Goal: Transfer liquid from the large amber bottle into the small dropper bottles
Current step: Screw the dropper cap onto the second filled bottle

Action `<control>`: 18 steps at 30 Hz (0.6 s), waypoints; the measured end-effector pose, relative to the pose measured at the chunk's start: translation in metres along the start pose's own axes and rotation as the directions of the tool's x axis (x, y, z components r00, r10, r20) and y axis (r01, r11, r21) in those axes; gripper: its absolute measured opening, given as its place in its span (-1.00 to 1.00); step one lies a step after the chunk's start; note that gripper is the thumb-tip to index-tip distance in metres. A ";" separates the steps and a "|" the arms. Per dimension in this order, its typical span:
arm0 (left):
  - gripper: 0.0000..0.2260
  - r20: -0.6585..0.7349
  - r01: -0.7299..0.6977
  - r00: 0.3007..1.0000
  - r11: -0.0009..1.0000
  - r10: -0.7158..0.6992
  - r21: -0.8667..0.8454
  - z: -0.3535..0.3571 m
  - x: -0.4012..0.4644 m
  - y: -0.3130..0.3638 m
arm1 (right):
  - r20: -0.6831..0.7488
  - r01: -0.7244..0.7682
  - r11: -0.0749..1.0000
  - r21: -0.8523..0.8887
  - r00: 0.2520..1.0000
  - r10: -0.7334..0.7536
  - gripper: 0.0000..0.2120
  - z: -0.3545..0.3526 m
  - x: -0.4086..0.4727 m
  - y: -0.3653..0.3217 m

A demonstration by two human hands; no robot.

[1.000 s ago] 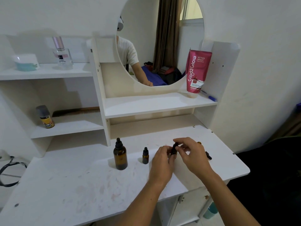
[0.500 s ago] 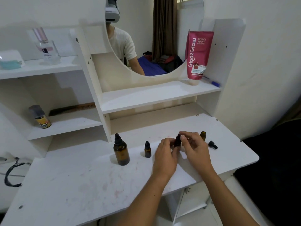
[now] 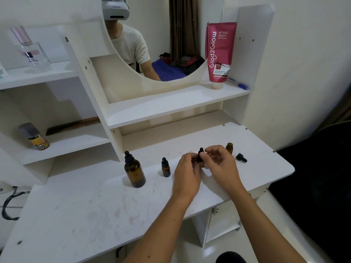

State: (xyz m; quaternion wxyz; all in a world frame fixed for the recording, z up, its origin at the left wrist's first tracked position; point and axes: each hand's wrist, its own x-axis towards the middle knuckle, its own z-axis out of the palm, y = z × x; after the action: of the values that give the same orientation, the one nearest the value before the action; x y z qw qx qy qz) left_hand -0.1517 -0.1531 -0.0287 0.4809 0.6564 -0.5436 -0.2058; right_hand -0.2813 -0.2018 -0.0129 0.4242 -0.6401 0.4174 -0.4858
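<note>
The large amber bottle (image 3: 134,170) stands capped with a black dropper on the white desk (image 3: 95,209). To its right stands a small capped dropper bottle (image 3: 165,167). My left hand (image 3: 187,174) grips the body of a second small dropper bottle (image 3: 200,156), mostly hidden by the fingers. My right hand (image 3: 220,164) pinches that bottle's black dropper cap. Behind my right hand an uncapped small amber bottle (image 3: 229,148) stands upright, and its loose black dropper cap (image 3: 241,157) lies on the desk beside it.
A pink tube (image 3: 220,54) and a blue pen (image 3: 239,84) sit on the shelf under the round mirror (image 3: 152,44). On the left shelves are a perfume bottle (image 3: 30,52), a small spray can (image 3: 35,137) and a comb (image 3: 74,126). The desk's right edge ends near the cap.
The view has tilted down and shifted. Both hands stay on the same small bottle, right fingers still at its cap. The other bottles have not moved.
</note>
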 end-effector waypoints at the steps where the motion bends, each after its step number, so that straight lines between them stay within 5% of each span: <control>1: -0.82 0.002 0.002 1.000 1.000 -0.002 -0.002 0.000 0.000 0.000 | 0.004 0.033 0.999 -0.017 0.999 -0.033 -0.83 0.000 -0.001 -0.001; 18: -0.84 0.009 0.001 1.000 1.000 -0.001 0.004 0.002 0.001 -0.001 | 0.017 0.104 0.988 -0.114 0.995 -0.103 -0.86 0.003 0.001 -0.005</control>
State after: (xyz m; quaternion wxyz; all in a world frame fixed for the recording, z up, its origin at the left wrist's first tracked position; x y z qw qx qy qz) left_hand -0.1519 -0.1545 -0.0304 0.4771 0.6567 -0.5459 -0.2076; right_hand -0.2774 -0.2013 -0.0081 0.3633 -0.6868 0.4087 -0.4788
